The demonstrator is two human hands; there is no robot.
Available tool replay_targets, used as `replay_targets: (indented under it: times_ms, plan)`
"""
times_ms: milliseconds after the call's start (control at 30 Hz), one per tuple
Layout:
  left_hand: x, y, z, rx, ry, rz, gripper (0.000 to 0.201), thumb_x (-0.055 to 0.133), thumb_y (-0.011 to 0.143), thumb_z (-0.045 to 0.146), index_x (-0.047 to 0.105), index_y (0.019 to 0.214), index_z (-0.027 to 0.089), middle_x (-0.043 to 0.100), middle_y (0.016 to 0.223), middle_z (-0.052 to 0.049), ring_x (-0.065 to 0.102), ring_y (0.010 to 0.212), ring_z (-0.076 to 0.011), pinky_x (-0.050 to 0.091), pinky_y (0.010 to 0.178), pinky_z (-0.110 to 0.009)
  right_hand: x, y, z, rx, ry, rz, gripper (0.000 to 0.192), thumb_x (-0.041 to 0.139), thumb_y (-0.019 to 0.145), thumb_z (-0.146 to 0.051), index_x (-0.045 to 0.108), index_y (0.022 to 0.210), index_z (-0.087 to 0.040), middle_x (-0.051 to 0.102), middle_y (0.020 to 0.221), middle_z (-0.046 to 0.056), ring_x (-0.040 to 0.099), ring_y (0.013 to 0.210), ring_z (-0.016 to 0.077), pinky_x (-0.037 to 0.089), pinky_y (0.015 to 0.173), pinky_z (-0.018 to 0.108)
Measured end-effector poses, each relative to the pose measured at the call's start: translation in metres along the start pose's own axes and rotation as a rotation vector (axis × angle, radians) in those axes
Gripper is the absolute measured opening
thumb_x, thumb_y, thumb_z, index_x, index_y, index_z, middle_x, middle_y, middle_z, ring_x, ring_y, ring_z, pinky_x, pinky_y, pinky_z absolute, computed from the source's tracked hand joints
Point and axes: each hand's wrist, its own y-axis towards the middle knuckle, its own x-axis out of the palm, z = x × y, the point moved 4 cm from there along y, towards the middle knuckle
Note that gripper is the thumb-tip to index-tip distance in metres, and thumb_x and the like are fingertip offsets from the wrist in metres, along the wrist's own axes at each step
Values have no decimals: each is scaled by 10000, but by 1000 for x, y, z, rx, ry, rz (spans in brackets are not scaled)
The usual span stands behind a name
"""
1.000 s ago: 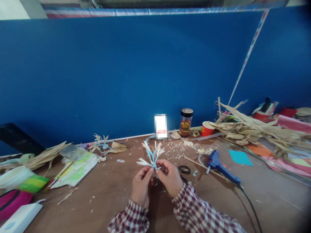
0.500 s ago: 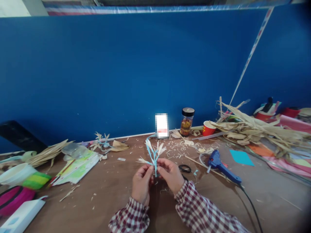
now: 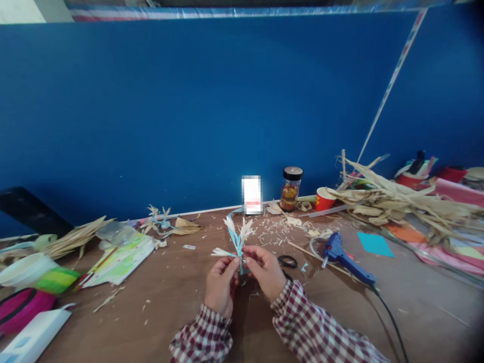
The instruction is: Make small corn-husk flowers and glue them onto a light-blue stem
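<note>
A small flower sprig (image 3: 245,231) with pale, husk-like petals and light blue wrapped stems stands upright between my hands, just above the tabletop. My left hand (image 3: 221,283) pinches its blue stem between thumb and fingers from the left. From the other side, the fingers of my right hand (image 3: 266,269) close on the lower stem, where a bit of light blue strip shows. Both sets of fingertips hide part of the stem. Scissors with black handles (image 3: 288,261) lie just beyond my right hand, partly covered by it.
A blue glue gun (image 3: 342,259) with a black cord lies to the right, near a blue paper square (image 3: 376,244). Dried husks (image 3: 393,194) pile at the back right. A lidded jar (image 3: 290,190) and red cup (image 3: 324,199) stand by the blue partition. Another sprig (image 3: 159,218) lies back left.
The sprig has turned slightly in my fingers, and its blossoms sit a little closer together. My hands have stayed almost in place.
</note>
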Motion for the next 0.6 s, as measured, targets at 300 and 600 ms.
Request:
replay_targets:
  times_ms: [300, 600]
  plan:
    - [-2, 1, 2, -20, -73, 12, 254, 744, 547, 240, 566, 687, 125, 468, 441, 81, 380, 366, -3, 299, 357, -94, 5, -1, -3, -118, -127, -111, 245, 516, 753, -229, 582, 979, -160, 646, 793, 38, 594, 753, 158, 467, 704, 287]
    - [-2, 1, -2, -38, -38, 18, 273, 760, 506, 249, 583, 681, 136, 500, 456, 79, 398, 367, -5, 318, 356, -95, 6, -2, 1, -120, -166, -80, 252, 539, 720, -203, 572, 966, -159, 595, 670, -3, 535, 595, 114, 433, 565, 230]
